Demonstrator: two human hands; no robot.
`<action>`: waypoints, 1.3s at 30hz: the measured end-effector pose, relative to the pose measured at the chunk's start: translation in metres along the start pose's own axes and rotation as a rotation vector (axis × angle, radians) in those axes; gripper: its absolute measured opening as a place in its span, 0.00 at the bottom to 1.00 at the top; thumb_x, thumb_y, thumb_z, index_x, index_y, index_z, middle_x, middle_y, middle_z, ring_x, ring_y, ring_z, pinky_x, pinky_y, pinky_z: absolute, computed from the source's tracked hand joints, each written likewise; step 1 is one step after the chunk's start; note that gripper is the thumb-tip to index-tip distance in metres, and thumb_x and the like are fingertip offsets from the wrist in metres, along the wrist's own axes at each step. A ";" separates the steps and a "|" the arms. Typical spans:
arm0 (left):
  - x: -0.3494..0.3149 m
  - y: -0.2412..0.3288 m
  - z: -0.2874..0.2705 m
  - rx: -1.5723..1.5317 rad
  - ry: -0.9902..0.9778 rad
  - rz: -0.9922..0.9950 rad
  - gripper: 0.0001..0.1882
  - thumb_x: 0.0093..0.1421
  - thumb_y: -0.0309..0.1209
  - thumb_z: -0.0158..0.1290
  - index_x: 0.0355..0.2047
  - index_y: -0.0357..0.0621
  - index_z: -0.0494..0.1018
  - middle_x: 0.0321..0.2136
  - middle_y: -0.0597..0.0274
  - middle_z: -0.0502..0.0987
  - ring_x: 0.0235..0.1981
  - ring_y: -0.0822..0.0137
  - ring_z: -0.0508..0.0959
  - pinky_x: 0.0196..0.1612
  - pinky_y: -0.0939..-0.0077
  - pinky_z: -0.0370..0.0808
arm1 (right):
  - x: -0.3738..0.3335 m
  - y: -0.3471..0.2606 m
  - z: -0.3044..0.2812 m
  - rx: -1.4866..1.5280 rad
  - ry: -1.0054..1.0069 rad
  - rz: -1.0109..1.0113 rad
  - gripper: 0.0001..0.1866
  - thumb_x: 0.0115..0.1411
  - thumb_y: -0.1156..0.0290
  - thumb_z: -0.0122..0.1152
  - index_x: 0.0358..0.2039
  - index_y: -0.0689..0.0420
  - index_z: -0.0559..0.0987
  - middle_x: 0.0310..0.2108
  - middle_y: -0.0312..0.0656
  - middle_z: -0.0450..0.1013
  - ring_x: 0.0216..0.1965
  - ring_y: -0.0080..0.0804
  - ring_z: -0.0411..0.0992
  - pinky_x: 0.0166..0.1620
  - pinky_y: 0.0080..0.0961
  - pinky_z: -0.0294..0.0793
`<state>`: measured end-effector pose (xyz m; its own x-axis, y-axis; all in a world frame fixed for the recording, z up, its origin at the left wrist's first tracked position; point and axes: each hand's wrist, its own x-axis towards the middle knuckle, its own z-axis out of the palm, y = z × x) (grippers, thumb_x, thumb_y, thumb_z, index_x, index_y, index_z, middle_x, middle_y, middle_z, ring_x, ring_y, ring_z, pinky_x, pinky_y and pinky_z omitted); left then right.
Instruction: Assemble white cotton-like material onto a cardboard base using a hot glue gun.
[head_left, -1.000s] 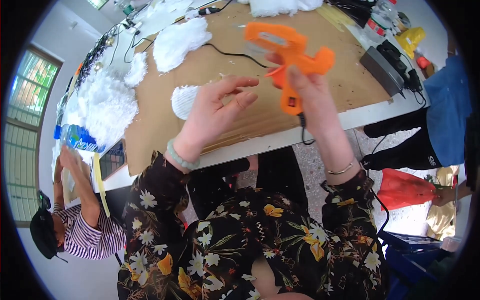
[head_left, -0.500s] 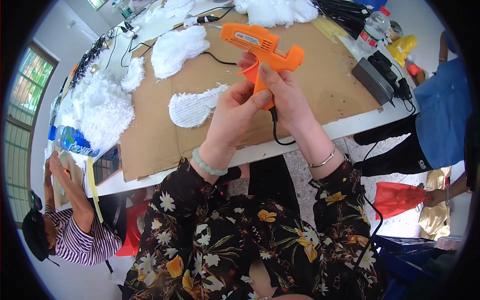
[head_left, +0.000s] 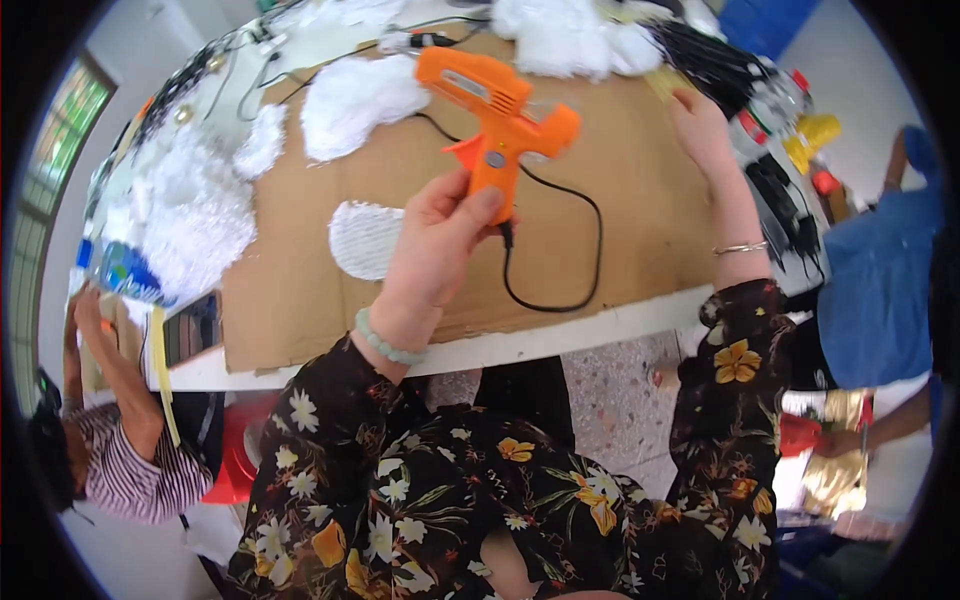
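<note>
My left hand (head_left: 440, 235) is closed around the handle of an orange glue gun (head_left: 495, 110), held up over the cardboard with its nozzle end toward the upper left. A black cord (head_left: 598, 240) loops from the bottom of the handle. Away at the far right, my right hand (head_left: 703, 130) reaches beside some pale yellow sticks (head_left: 660, 88). Its fingers are curled and partly hidden, so I cannot tell whether they grip anything. A white fluffy-edged pad (head_left: 362, 240) lies partly behind my left hand.
Brown cardboard (head_left: 290, 310) covers much of the white table. White fluffy pieces (head_left: 360, 100) lie toward the back, with a shaggy white heap (head_left: 195, 225) at left. Black cables (head_left: 705, 65) and a bottle (head_left: 780, 100) are at far right. A person in stripes (head_left: 150, 455) works at left; another, in blue (head_left: 880, 280), stands right.
My right hand has let go of the glue gun and moved to the far right. My left hand alone keeps the gun, now slightly left, its cord swung into a loop on the right.
</note>
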<state>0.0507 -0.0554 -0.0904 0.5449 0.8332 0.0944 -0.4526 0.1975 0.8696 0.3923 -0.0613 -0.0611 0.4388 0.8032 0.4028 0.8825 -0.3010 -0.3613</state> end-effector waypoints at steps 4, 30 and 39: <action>-0.001 -0.001 0.000 0.007 -0.039 -0.019 0.13 0.61 0.27 0.50 0.45 0.34 0.68 0.33 0.64 0.74 0.32 0.73 0.75 0.37 0.77 0.75 | 0.032 0.045 0.020 -0.460 -0.064 0.047 0.14 0.55 0.70 0.46 0.34 0.63 0.78 0.35 0.58 0.74 0.39 0.52 0.74 0.44 0.40 0.73; 0.021 0.009 -0.011 -0.051 -0.068 0.116 0.13 0.56 0.27 0.53 0.42 0.34 0.72 0.29 0.67 0.75 0.28 0.77 0.73 0.31 0.82 0.71 | -0.042 0.043 -0.084 -0.269 -0.166 -0.192 0.14 0.59 0.65 0.51 0.38 0.63 0.75 0.23 0.46 0.71 0.25 0.34 0.68 0.31 0.31 0.67; 0.025 -0.002 -0.015 -0.132 -0.008 0.115 0.14 0.58 0.26 0.52 0.43 0.30 0.70 0.31 0.62 0.75 0.30 0.71 0.76 0.33 0.76 0.76 | -0.162 -0.020 -0.053 -0.355 -0.312 -0.048 0.17 0.53 0.67 0.57 0.43 0.59 0.76 0.17 0.46 0.70 0.21 0.40 0.71 0.26 0.33 0.68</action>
<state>0.0549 -0.0272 -0.0965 0.4895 0.8502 0.1938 -0.6010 0.1678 0.7814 0.3125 -0.2126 -0.0749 0.3720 0.9204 0.1205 0.9278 -0.3728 -0.0169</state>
